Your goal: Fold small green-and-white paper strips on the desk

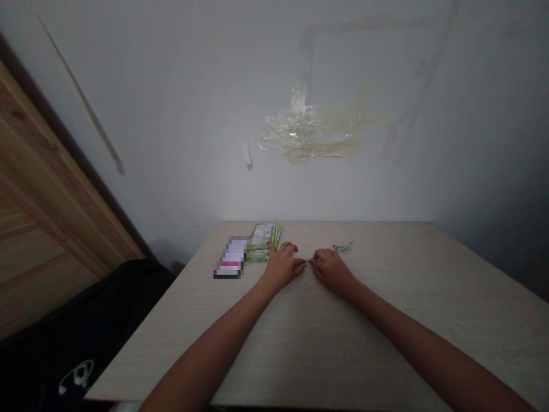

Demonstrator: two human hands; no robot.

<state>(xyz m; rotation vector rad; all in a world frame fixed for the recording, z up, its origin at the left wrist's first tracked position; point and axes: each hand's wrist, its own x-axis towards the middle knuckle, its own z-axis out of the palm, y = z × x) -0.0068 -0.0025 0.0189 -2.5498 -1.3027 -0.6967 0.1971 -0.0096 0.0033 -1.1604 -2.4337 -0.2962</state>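
My left hand (282, 265) and my right hand (333, 271) meet just above the table, fingertips almost touching. Between their pinched thumbs and forefingers shows a tiny whitish piece (307, 264), too small to name. The other fingers of my left hand are loosely raised, while those of my right hand are curled in. Beyond my left hand lie several flat green and white printed packets (261, 233), overlapping one another and partly hidden by that hand. A small crumpled green and white scrap (343, 246) rests just past my right hand.
To the left of the packets lies a blurred-out phone-like slab (231, 257) with a light face. The pale wooden table (429, 297) meets a wall with shiny tape (309, 134) stuck on it. At left are a wooden panel (47, 171) and a dark bag-like cloth (86, 315).
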